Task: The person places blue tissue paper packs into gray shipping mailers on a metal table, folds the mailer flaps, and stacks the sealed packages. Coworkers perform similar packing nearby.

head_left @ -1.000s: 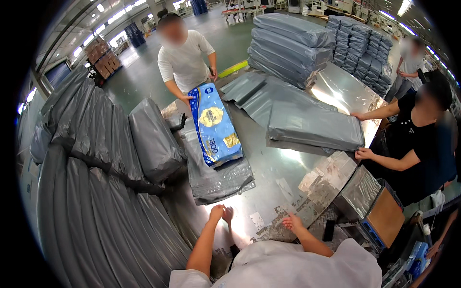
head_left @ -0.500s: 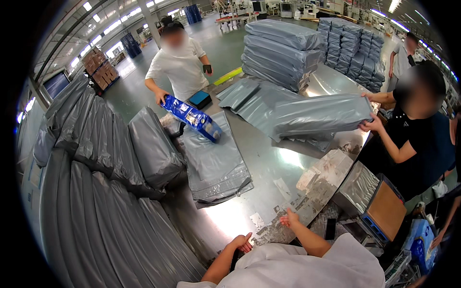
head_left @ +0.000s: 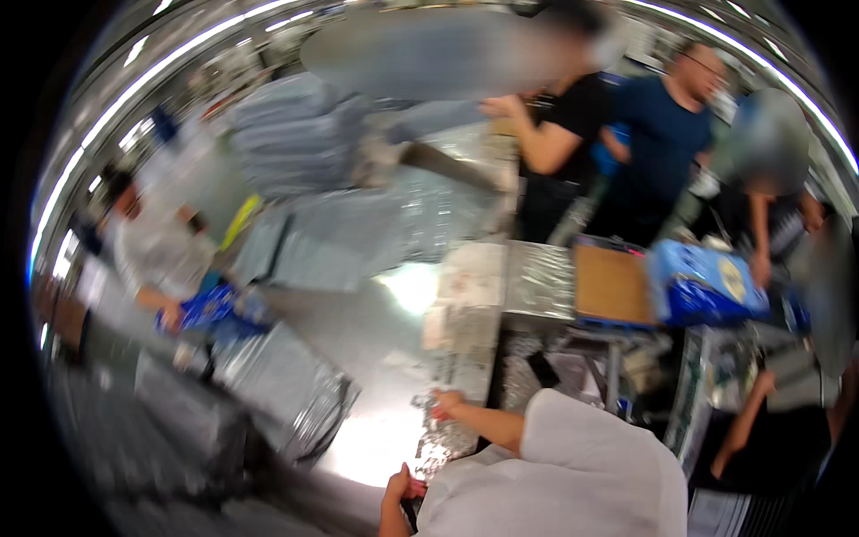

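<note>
My left hand point(head_left: 404, 484) is at the near edge of the metal table point(head_left: 358, 327), holding nothing, its thumb raised apart from the fingers. Beside the worn, patchy strip point(head_left: 465, 300) of the tabletop, my right hand point(head_left: 445, 404) has its fingers stretched out, with nothing in them. Farther left on the table lies a flat grey plastic bag point(head_left: 291, 385). Over its far end a co-worker in white holds a shiny blue package point(head_left: 210, 309). The picture is smeared by motion.
Grey wrapped bundles point(head_left: 295, 134) are stacked at the far left of the table; more grey bundles point(head_left: 192, 416) stand at the left. To the right are a brown-topped stand point(head_left: 611, 285) and a light-blue package point(head_left: 702, 277). Several co-workers stand beyond.
My view has swung right, bringing more co-workers and the light-blue package into sight. The blue package is now lower over the grey bag. My hands remain near the table edge.
</note>
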### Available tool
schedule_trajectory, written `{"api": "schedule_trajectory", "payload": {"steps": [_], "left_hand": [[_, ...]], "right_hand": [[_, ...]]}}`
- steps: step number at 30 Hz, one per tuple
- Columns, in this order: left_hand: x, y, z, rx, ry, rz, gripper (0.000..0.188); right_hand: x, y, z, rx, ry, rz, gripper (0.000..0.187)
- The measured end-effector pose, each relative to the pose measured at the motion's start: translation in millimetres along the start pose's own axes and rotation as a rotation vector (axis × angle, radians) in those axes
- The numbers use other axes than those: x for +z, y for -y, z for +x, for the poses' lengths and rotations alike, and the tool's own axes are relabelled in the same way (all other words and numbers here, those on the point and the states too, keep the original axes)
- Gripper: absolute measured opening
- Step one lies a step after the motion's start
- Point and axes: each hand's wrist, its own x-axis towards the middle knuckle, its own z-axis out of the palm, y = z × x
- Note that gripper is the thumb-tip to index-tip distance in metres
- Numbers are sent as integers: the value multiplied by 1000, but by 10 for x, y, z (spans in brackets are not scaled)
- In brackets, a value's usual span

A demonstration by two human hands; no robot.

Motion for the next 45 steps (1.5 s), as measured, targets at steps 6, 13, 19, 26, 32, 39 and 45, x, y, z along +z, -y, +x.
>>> {"api": "schedule_trajectory", "payload": {"steps": [6, 13, 19, 26, 32, 39, 45], "left_hand": [[56, -59, -92, -63, -40, 60, 84], [-95, 70, 17, 9, -3, 58, 87], [38, -111, 19, 35, -28, 103, 86], [125, -203, 23, 58, -27, 149, 85], [130, -162, -21, 79, -47, 152, 84], [146, -176, -73, 102, -74, 167, 83], [158, -101, -223, 167, -102, 156, 83]], "right_hand": [[-20, 184, -323, 80, 6, 88, 52], [-1302, 794, -964, -1055, -1175, 433, 37], [-2570, 1100, -1479, -743, -1767, 808, 54], [-2311, 1071, -741, -908, -1362, 811, 42], [-2185, 1329, -750, -935, -1198, 887, 25], [-1286, 1549, -632, -858, -1047, 1039, 22], [79, 2174, -934, -569, -395, 1240, 48]]}}
